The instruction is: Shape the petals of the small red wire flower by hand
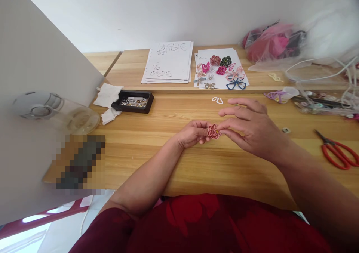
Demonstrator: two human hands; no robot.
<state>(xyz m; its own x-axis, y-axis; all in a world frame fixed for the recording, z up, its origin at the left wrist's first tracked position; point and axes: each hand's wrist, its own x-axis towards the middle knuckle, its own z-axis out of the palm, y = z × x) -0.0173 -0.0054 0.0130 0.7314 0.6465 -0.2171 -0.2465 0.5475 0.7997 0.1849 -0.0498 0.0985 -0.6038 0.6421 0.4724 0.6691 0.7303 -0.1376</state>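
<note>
My left hand (pixel 195 133) pinches a small looped-cord flower (pixel 213 132), dusky red with pale edges and a yellow centre. The flower faces up over the wooden table. From the right, my right hand (pixel 249 127) meets it, thumb and forefinger closed together at the yellow centre while the other fingers stretch out above. Whether a tiny piece is between those fingertips is too small to tell. Just beyond the hands lie white looped cord pieces (pixel 217 100). A small round pale item (pixel 286 130) rests right of my right hand.
Red-handled scissors (pixel 336 150) lie at the right. A black tray (pixel 133 102) of beads, a clear jug (pixel 64 113) and a pixelated dark object (pixel 81 163) are at the left. Behind stand sketched sheets (pixel 168 62), finished flowers on paper (pixel 221 71) and plastic bags (pixel 275 45).
</note>
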